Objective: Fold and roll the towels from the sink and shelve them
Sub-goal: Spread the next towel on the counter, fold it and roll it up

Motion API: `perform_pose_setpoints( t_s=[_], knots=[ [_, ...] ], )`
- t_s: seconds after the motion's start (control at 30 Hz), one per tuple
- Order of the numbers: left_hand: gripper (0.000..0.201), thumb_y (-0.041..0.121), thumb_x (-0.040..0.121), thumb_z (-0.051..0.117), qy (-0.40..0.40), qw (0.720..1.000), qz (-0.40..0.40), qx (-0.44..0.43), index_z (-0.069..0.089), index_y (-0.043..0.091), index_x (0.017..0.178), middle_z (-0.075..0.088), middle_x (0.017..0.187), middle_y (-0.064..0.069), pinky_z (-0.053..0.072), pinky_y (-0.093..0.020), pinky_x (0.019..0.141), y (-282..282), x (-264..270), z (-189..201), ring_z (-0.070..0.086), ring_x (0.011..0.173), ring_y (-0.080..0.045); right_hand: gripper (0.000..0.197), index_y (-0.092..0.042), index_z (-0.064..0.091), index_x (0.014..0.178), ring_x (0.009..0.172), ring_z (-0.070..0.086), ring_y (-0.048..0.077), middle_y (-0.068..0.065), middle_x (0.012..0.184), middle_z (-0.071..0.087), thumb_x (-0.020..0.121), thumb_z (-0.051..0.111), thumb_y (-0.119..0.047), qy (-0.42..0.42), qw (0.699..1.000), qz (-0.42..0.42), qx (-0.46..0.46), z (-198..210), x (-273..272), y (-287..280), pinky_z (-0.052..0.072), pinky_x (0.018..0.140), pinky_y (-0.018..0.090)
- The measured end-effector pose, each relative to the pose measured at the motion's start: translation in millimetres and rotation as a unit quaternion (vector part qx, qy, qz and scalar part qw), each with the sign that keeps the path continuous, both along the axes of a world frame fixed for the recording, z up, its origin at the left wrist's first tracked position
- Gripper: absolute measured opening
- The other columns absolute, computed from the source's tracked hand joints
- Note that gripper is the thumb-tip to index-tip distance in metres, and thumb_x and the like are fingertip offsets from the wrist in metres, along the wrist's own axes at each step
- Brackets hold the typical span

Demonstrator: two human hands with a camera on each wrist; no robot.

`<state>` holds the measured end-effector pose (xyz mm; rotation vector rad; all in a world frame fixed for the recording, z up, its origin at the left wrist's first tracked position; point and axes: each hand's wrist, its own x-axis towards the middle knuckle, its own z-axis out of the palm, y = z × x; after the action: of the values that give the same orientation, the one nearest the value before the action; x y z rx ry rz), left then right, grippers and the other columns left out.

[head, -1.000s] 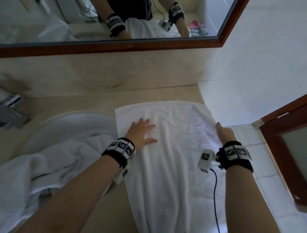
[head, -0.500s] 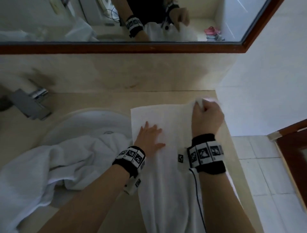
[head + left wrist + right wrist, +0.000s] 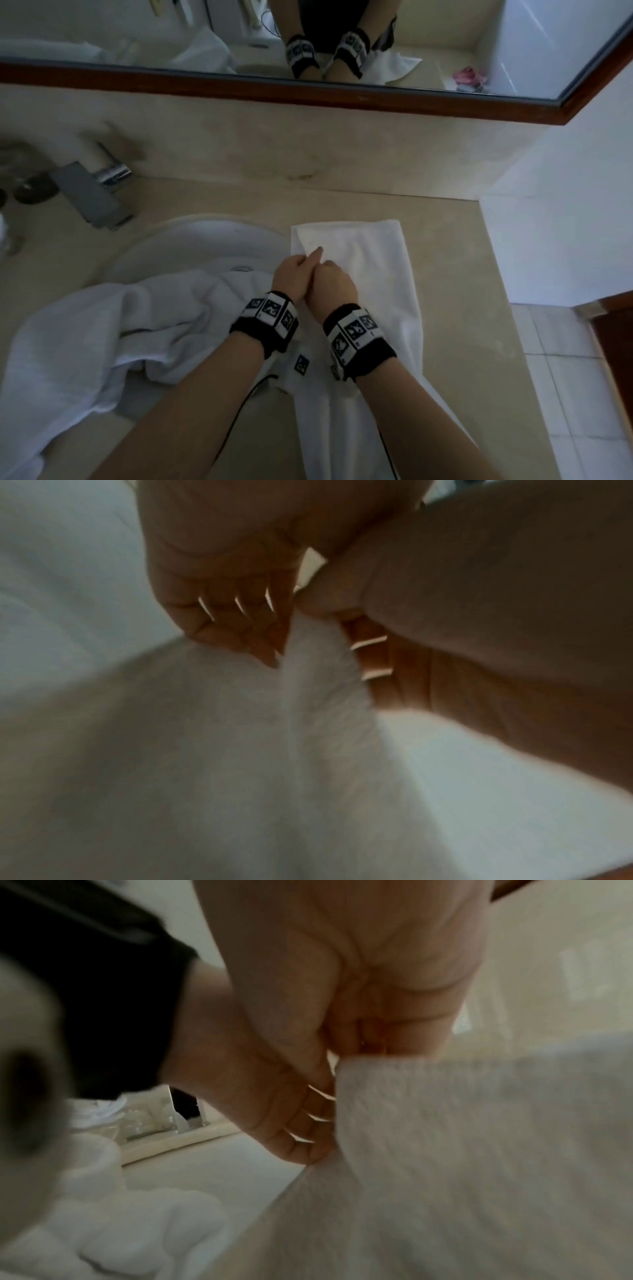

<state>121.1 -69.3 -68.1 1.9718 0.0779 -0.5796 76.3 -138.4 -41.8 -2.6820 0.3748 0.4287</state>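
A white towel lies lengthwise on the beige counter right of the sink, folded to a narrow strip. Both hands meet at its left edge. My right hand pinches the folded-over towel edge in a closed grip. Beside it, my left hand sets its straight fingers against the raised fold; I see no pinch there. A second white towel lies crumpled in the sink and spills over its front rim.
A chrome faucet stands at the back left. A wood-framed mirror runs along the wall above. The counter ends at a white wall on the right, with floor tiles and a brown door beyond.
My right hand took the towel's right edge, lifted it and carried it left across the towel to the left edge. My left hand went from lying flat to meeting the right hand there.
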Motion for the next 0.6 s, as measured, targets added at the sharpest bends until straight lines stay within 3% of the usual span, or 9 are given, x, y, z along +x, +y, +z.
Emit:
perform_pose_setpoints(
  t_s=[0.07,0.1,0.17,0.23,0.37,0.43,0.5,0.6],
  knots=[
    [0.048,0.024,0.096,0.048,-0.022,0.998,-0.014,0.054,0.038,0.006,0.053,0.042,0.057,-0.014,0.037,-0.035,0.065,-5,10,1,0.045,0.064,-0.029,0.041,-0.008,0.042,0.132,0.106,0.059,0.027,0.011,0.122,0.055,0.094,0.046,-0.024,0.023,1.0,0.011,0.015,3,-9,-1,0.049,0.084,0.034],
    [0.046,0.021,0.097,0.046,-0.032,0.996,-0.025,0.077,0.036,0.007,0.054,0.043,0.06,-0.018,0.04,-0.037,0.065,-6,16,2,0.046,0.064,-0.031,0.044,-0.01,0.04,0.132,0.106,0.059,0.028,0.01,0.12,0.057,0.093,0.048,-0.029,0.039,0.999,0.004,0.024,7,-16,-6,0.049,0.082,0.034],
    [0.039,0.021,0.099,0.042,-0.045,0.993,-0.038,0.102,0.052,-0.004,0.071,0.056,0.086,-0.034,0.05,-0.043,0.079,-5,27,2,0.059,0.083,-0.039,0.044,-0.016,0.043,0.128,0.102,0.062,0.029,0.008,0.114,0.061,0.09,0.053,-0.036,0.064,0.997,-0.014,0.037,17,-35,-21,0.048,0.077,0.033],
    [0.04,0.022,0.1,0.039,-0.042,0.992,-0.038,0.109,0.057,-0.014,0.103,0.056,0.114,-0.035,0.05,-0.045,0.09,-2,39,1,0.058,0.105,-0.041,0.04,-0.02,0.048,0.124,0.1,0.062,0.028,0.007,0.111,0.064,0.088,0.056,-0.036,0.079,0.996,-0.015,0.046,26,-54,-36,0.046,0.075,0.03],
    [0.045,0.026,0.101,0.036,-0.021,0.992,-0.014,0.127,0.054,-0.009,0.122,0.054,0.129,-0.026,0.046,-0.043,0.099,4,55,0,0.053,0.118,-0.038,0.037,-0.018,0.059,0.118,0.096,0.061,0.024,0.004,0.099,0.065,0.085,0.063,-0.034,0.097,0.987,0.065,0.114,47,-83,-45,0.041,0.073,0.025],
    [0.044,0.028,0.101,0.036,-0.038,0.991,0.018,0.129,0.052,-0.005,0.127,0.053,0.131,-0.023,0.043,-0.042,0.102,4,55,-1,0.051,0.121,-0.037,0.043,-0.021,0.057,0.125,0.092,0.062,0.019,0.003,0.105,0.068,0.084,0.065,-0.032,0.111,0.972,0.103,0.181,53,-90,-40,0.046,0.077,0.025],
    [0.041,0.026,0.102,0.035,-0.035,0.99,0.033,0.136,0.049,0.002,0.132,0.052,0.135,-0.019,0.04,-0.04,0.103,7,49,-8,0.049,0.124,-0.036,0.059,-0.024,0.044,0.138,0.101,0.062,0.02,0.003,0.118,0.065,0.085,0.066,-0.034,0.162,0.953,0.138,0.215,48,-92,-31,0.049,0.087,0.027],
    [0.043,0.027,0.102,0.035,0.015,0.988,0.027,0.152,0.04,0.008,0.14,0.046,0.142,-0.018,0.038,-0.043,0.106,15,42,-26,0.046,0.128,-0.036,0.082,-0.026,0.008,0.152,0.111,0.057,0.027,0.01,0.127,0.057,0.09,0.059,-0.041,0.248,0.931,0.203,0.174,23,-95,-14,0.045,0.094,0.033]
  ],
)
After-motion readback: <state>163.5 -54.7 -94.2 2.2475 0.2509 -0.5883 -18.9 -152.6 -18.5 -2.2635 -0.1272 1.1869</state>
